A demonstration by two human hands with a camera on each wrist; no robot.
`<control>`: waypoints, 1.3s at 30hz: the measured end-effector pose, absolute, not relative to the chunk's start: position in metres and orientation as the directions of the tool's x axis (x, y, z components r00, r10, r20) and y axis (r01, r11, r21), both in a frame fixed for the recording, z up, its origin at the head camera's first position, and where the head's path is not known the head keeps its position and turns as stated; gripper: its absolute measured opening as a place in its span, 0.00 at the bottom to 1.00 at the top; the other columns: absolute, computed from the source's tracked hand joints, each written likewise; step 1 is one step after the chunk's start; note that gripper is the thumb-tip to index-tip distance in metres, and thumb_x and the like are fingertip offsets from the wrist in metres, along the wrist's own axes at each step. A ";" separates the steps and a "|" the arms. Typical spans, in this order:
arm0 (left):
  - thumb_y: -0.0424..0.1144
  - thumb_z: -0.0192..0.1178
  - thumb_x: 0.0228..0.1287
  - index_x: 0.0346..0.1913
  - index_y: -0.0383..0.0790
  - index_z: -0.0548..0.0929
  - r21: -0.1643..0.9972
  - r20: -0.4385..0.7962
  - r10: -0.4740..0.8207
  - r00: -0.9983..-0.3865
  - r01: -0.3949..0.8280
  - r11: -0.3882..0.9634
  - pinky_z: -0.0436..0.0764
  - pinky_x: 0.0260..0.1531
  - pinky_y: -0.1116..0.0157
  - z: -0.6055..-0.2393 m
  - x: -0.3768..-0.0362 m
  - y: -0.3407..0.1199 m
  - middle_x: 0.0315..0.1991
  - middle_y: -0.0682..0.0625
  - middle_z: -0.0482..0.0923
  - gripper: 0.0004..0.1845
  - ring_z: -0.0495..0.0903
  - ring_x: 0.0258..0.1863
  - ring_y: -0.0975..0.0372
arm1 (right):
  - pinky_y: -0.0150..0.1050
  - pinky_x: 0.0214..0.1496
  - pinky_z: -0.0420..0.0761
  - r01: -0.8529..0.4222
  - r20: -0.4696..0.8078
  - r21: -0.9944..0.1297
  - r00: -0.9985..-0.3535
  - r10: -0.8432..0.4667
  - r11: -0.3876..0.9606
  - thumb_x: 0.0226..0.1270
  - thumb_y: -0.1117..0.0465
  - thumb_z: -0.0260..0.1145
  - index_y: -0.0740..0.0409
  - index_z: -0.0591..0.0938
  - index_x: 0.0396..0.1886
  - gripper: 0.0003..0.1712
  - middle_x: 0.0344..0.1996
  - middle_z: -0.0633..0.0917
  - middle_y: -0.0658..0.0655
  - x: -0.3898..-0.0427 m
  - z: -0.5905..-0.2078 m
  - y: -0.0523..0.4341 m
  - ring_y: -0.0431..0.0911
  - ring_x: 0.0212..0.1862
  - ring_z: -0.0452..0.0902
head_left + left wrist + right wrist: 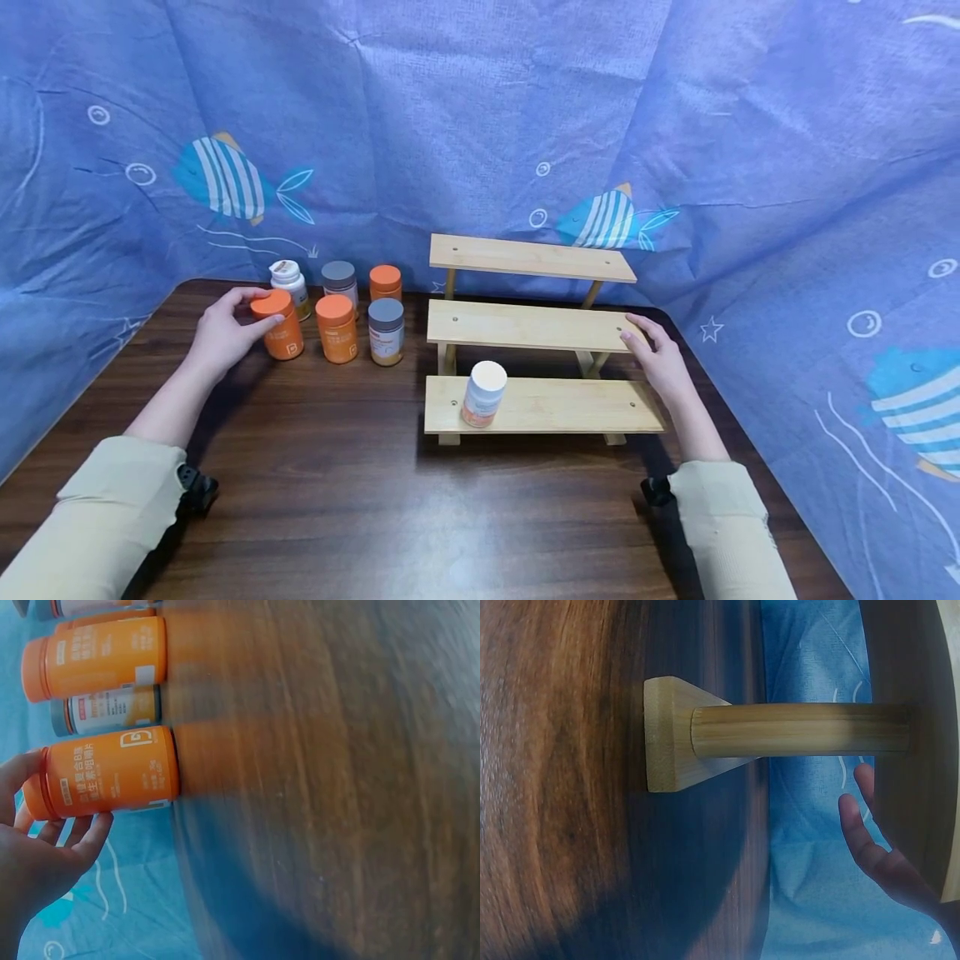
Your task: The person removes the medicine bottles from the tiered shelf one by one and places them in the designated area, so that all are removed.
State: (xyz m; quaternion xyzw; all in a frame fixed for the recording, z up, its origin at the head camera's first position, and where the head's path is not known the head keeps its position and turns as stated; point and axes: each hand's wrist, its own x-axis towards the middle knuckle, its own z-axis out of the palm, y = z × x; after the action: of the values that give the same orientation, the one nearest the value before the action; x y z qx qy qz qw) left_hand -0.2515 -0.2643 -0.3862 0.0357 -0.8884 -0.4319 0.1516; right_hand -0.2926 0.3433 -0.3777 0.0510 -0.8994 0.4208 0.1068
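My left hand (222,337) grips an orange bottle (283,336) by its upper part, thumb on one side and fingers on the other. In the left wrist view this orange bottle (112,771) has pale lettering, and its base is at the table. At the right end of the three-step wooden rack (525,325), my right hand (663,360) touches the middle board with relaxed fingers. Part of the right hand (889,866) is hidden behind a board in the right wrist view. A white bottle (483,395) stands on the left of the lowest board.
Beside the held bottle stand another orange bottle (337,332) and a grey-lidded bottle (386,333). Behind them are a white bottle (291,285), a second grey-lidded bottle (340,280) and an orange-lidded one (386,282). A blue fish-print cloth (420,125) hangs around the dark wooden table (360,492).
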 end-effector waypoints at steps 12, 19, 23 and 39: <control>0.54 0.56 0.56 0.60 0.36 0.64 0.779 0.208 -0.184 -0.961 0.049 0.625 0.64 0.52 0.44 -0.387 -0.252 -0.267 0.58 0.34 0.63 0.34 0.64 0.55 0.43 | 0.28 0.30 0.76 -0.191 0.235 -0.773 -0.972 -0.006 0.605 0.61 0.43 0.56 0.47 0.68 0.61 0.30 0.62 0.64 0.52 -0.293 -0.377 0.341 0.40 0.45 0.68; 0.55 0.56 0.56 0.59 0.36 0.65 0.760 0.223 -0.191 -0.956 0.047 0.648 0.62 0.52 0.43 -0.384 -0.250 -0.265 0.58 0.35 0.64 0.34 0.63 0.55 0.44 | 0.28 0.30 0.76 -0.190 0.233 -0.774 -0.972 -0.007 0.604 0.60 0.43 0.56 0.47 0.68 0.61 0.30 0.62 0.64 0.52 -0.292 -0.378 0.342 0.38 0.44 0.68; 0.56 0.56 0.55 0.59 0.37 0.66 0.749 0.225 -0.204 -0.953 0.035 0.661 0.58 0.54 0.41 -0.379 -0.247 -0.261 0.59 0.35 0.62 0.34 0.59 0.58 0.42 | 0.28 0.30 0.76 -0.190 0.235 -0.774 -0.972 -0.004 0.604 0.60 0.42 0.57 0.46 0.68 0.61 0.30 0.62 0.65 0.52 -0.292 -0.378 0.341 0.38 0.44 0.68; 0.53 0.57 0.56 0.60 0.42 0.65 0.785 0.274 -0.168 -0.947 0.119 0.608 0.75 0.45 0.66 -0.344 -0.224 -0.227 0.56 0.39 0.67 0.31 0.69 0.52 0.48 | 0.25 0.27 0.75 -0.222 0.252 -0.795 -0.967 -0.026 0.564 0.64 0.53 0.57 0.58 0.67 0.62 0.28 0.62 0.63 0.62 -0.279 -0.364 0.332 0.33 0.37 0.68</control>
State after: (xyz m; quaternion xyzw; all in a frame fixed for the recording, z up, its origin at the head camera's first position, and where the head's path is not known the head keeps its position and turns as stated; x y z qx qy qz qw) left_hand -0.2241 -0.2271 -0.3442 0.0138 -0.8818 -0.4426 0.1621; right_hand -0.2790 0.3324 -0.3641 0.0706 -0.8780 0.4614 0.1063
